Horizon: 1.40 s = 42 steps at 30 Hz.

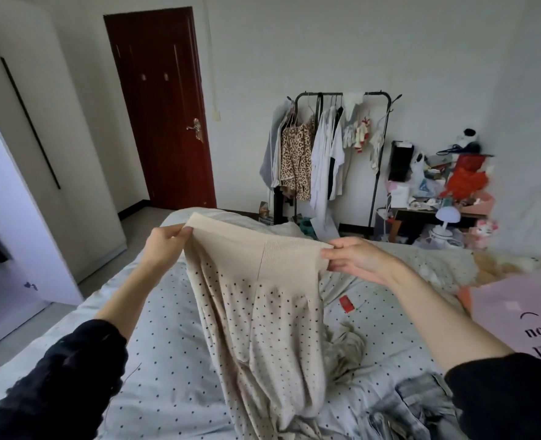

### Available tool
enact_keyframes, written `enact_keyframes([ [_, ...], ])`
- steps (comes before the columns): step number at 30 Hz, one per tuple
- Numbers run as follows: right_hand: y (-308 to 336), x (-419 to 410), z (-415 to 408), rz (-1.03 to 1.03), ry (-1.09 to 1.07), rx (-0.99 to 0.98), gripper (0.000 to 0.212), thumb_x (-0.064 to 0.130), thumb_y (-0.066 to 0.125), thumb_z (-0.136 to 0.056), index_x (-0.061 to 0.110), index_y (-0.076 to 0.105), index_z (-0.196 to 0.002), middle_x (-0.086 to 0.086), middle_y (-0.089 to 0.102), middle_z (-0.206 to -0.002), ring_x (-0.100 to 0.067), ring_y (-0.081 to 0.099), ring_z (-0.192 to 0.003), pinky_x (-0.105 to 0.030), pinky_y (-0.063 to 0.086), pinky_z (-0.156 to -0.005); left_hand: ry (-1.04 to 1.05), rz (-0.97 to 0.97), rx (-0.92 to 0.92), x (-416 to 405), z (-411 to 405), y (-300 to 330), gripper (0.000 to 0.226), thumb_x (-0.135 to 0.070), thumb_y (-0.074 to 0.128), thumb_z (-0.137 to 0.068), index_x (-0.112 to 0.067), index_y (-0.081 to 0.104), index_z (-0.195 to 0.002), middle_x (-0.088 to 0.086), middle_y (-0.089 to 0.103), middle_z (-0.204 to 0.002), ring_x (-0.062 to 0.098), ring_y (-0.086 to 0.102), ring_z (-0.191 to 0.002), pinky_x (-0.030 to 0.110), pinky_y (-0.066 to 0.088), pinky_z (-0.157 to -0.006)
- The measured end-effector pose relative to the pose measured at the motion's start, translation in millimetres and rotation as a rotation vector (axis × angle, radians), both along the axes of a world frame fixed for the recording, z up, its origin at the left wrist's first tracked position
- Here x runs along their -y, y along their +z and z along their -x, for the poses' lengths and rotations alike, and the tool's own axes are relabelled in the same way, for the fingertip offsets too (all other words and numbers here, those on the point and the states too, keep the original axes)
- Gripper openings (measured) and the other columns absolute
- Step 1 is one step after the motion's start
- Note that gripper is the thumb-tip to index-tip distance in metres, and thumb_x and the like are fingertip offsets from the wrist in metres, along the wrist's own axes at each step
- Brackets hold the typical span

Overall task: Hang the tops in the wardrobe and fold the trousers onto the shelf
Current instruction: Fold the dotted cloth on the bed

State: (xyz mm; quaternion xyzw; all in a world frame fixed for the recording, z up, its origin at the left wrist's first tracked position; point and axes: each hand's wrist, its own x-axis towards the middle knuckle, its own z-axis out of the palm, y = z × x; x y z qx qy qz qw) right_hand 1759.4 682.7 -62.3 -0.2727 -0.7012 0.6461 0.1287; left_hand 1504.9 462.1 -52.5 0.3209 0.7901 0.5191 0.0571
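Head view: left hand [164,246] and right hand [355,258] pinch the trousers' [263,312] waistband between them.

two forearms in view, each in a black long sleeve of soft, slightly fuzzy knit. left sleeve [72,376] and right sleeve [510,395] are both pushed up, ending below the elbow. both hands bare: no rings, watch or gloves visible.

Bed [167,360] with dotted sheet carrying scattered laundry.
Beige dotted trousers [263,328] trailing onto the sheet at centre; crumpled beige garment [347,347] lying just right of them, small red card [347,303] beyond it, grey jeans [412,408] bunching near right, pink printed bag [523,312] sitting at far right.
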Motion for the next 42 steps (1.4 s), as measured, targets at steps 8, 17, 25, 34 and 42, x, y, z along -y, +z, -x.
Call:
enact_keyframes([
  [8, 19.4, 3.4, 13.4, -0.165, -0.241, -0.125, 0.025, 0.018, 0.040, -0.101, 0.007, 0.054, -0.119, -0.010, 0.063, -0.115, -0.023, 0.064, -0.103, -0.036, 0.055, -0.086, -0.113, -0.042, 0.115, 14.0, -8.9, 7.4, 0.021, -0.019, 0.048, -0.098, -0.011, 0.063, -0.087, 0.009, 0.058, -0.087, 0.017, 0.055, -0.072, 0.026, 0.039, -0.072],
  [17, 4.5, 23.6, 24.7, -0.136, -0.343, 0.213, 0.032, 0.017, 0.034, -0.101, -0.001, 0.049, -0.124, -0.021, 0.063, -0.110, -0.029, 0.065, -0.089, -0.038, 0.057, -0.067, -0.066, 0.394, 0.159, 4.9, -16.9, -14.9, 0.027, -0.021, 0.051, -0.094, -0.006, 0.054, -0.072, 0.009, 0.048, -0.068, 0.018, 0.042, -0.060, 0.025, 0.034, -0.056],
  [25, 15.6, 66.4, 45.8, -0.018, -0.162, 0.045, 0.040, 0.015, 0.045, -0.099, -0.001, 0.042, -0.136, -0.025, 0.059, -0.120, -0.032, 0.064, -0.098, -0.029, 0.053, -0.070, -0.333, 0.176, 0.262, -31.1, -73.9, 1.5, 0.018, -0.019, 0.054, -0.093, -0.007, 0.064, -0.084, 0.004, 0.070, -0.074, 0.006, 0.065, -0.057, 0.018, 0.040, -0.053],
  [34, 2.7, 64.4, 39.1, 0.195, 0.023, -0.117, 0.036, 0.017, 0.055, -0.094, -0.006, 0.055, -0.122, -0.021, 0.066, -0.112, -0.027, 0.066, -0.100, -0.031, 0.055, -0.084, -0.509, 0.175, 0.097, -36.6, -88.4, 4.7, 0.048, -0.032, 0.064, -0.087, 0.015, 0.060, -0.091, 0.012, 0.053, -0.084, 0.020, 0.047, -0.080, 0.034, 0.037, -0.076],
  [42, -22.7, 69.2, 30.4, 0.007, -0.021, -0.127, 0.018, -0.016, 0.055, -0.082, -0.004, 0.065, -0.090, -0.016, 0.064, -0.089, -0.020, 0.063, -0.082, -0.022, 0.054, -0.075, -0.705, 0.283, 0.084, -30.7, -88.4, -1.1, 0.025, -0.007, 0.047, -0.096, -0.012, 0.069, -0.107, -0.007, 0.063, -0.111, 0.004, 0.057, -0.103, 0.014, 0.040, -0.091],
])
